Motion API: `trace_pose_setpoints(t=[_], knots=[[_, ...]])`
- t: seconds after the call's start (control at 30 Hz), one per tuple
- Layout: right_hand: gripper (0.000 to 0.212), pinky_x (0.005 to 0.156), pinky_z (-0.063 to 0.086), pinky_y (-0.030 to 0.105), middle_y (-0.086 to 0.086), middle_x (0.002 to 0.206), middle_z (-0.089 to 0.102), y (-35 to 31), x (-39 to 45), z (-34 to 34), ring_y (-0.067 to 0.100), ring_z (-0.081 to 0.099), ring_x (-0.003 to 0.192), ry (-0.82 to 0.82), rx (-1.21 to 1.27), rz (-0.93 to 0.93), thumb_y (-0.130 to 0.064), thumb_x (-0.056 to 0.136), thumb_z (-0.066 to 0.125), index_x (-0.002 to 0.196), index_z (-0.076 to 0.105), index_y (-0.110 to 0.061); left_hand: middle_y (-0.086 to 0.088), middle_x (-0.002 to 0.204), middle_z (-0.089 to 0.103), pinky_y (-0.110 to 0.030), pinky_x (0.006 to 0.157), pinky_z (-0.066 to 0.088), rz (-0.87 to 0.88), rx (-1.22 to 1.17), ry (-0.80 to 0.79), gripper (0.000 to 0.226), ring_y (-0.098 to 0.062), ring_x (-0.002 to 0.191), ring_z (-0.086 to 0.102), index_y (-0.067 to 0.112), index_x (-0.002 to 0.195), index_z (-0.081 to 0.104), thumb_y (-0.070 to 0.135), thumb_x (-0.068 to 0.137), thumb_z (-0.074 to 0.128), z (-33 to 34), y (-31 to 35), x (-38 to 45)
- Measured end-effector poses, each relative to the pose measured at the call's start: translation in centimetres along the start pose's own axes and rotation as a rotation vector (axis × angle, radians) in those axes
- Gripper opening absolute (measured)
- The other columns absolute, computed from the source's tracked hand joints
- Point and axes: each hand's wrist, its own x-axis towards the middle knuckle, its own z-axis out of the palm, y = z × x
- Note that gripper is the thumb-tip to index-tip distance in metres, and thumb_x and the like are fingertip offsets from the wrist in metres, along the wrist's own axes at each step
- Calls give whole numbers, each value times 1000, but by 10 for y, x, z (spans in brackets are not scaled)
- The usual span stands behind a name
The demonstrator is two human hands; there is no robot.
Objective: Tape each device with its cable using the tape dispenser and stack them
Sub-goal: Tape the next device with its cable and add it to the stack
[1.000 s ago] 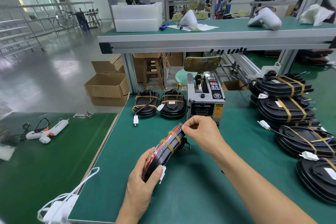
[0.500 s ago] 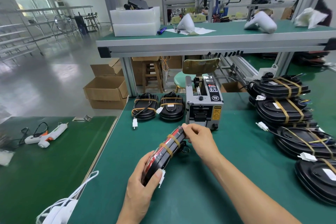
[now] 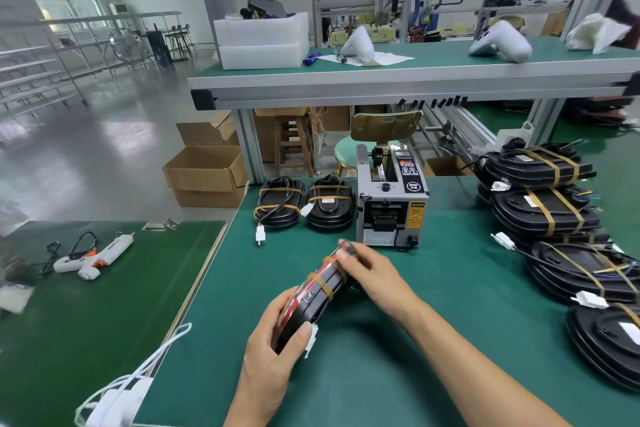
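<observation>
Low in the frame centre, both hands hold one black device [image 3: 317,302] tilted on edge above the green table [image 3: 363,374]. Two amber tape bands [image 3: 322,282] wrap around the device, and a red strip runs along its rim. The left hand [image 3: 273,354] grips the near end, thumb pressed on the upper face beside a white connector [image 3: 310,340] that hangs from it, fingers curled behind. The right hand [image 3: 374,276] lies over the far end, fingers bent across the top edge and touching the device; how firmly it grips cannot be told.

Just beyond the hands, at centre frame, stands the grey tape dispenser [image 3: 391,204], its slot facing the camera. To its left, two taped devices [image 3: 304,201] lie side by side, a white plug [image 3: 259,236] trailing from the left one onto the table. Along the right edge, more black taped devices sit in a stack [image 3: 543,198], with others lying nearer the lower right corner.

At left, on a separate green table [image 3: 86,322], lies a white glue gun [image 3: 93,255]. A white cable [image 3: 138,371] loops at the lower left. Cardboard boxes [image 3: 204,173] stand on the floor in the left middle of the frame.
</observation>
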Motion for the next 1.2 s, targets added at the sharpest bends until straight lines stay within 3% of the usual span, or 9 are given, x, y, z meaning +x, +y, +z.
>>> trace_pose_setpoints(t=[0.13, 0.27, 0.43, 0.63, 0.77, 0.9, 1.0, 1.1, 1.2], knots=[[28, 86, 38, -1, -35, 114, 69, -3, -7, 6, -15, 61, 110, -13, -71, -51, -52, 96, 69, 122, 66, -43, 1, 142, 70, -16, 100, 52, 28, -6, 18, 54, -15, 126, 70, 43, 139, 66, 46, 86, 77, 0, -1, -1], [58, 93, 32, -4, -37, 131, 57, -15, -18, 4, -19, 49, 123, 62, -235, -157, -67, 88, 64, 141, 51, -48, 0, 137, 69, -13, 92, 53, 55, 32, 38, 56, -14, 111, 74, 46, 139, 65, 47, 85, 79, 4, -2, 0], [68, 117, 33, 35, -14, 146, 52, -40, -32, 15, 7, 46, 136, 161, -684, -505, -65, 91, 60, 146, 51, -26, 7, 124, 76, -18, 87, 57, 63, 88, 24, 65, -11, 103, 76, 55, 134, 63, 65, 74, 86, 2, -5, 0], [73, 122, 32, 48, -2, 151, 50, -45, -54, 41, 25, 44, 141, 211, -838, -664, -63, 92, 60, 151, 50, -20, 4, 115, 79, -18, 89, 57, 61, 87, 73, 59, -11, 104, 75, 51, 133, 64, 57, 76, 80, 1, -16, 1], [75, 124, 22, 59, -6, 154, 48, -47, -54, 35, 21, 41, 146, 195, -881, -621, -66, 92, 58, 152, 48, -23, -2, 124, 78, -38, 105, 58, 83, 27, 27, 79, -17, 117, 73, 39, 153, 56, 49, 80, 84, 2, -18, 3], [74, 126, 13, 61, -12, 155, 46, -45, -56, 29, 15, 39, 147, 162, -834, -627, -69, 92, 56, 153, 46, -28, 9, 129, 77, -14, 97, 54, 74, 28, 36, 62, -6, 121, 72, 55, 139, 64, 53, 80, 83, 3, -13, 2], [60, 128, 5, 43, -20, 147, 54, -43, -50, 21, -1, 44, 141, 229, -510, -604, -64, 98, 53, 146, 54, -29, 7, 123, 79, -13, 94, 52, 65, 20, 57, 60, -3, 112, 73, 53, 137, 65, 55, 79, 81, 2, -12, 3], [32, 111, 40, 24, -15, 119, 71, -38, -25, -2, -1, 64, 109, 581, -176, -319, -39, 98, 64, 127, 71, -26, 0, 113, 80, -28, 98, 54, 65, -15, 56, 60, -17, 104, 73, 48, 137, 66, 55, 80, 83, 1, -17, 6], [29, 100, 49, 32, 4, 115, 75, -28, 3, -24, 21, 67, 108, 677, -107, 61, -22, 100, 63, 126, 74, -17, 0, 114, 80, -31, 99, 55, 58, -19, 51, 63, -19, 105, 74, 46, 139, 66, 60, 80, 84, 0, -22, 6]])
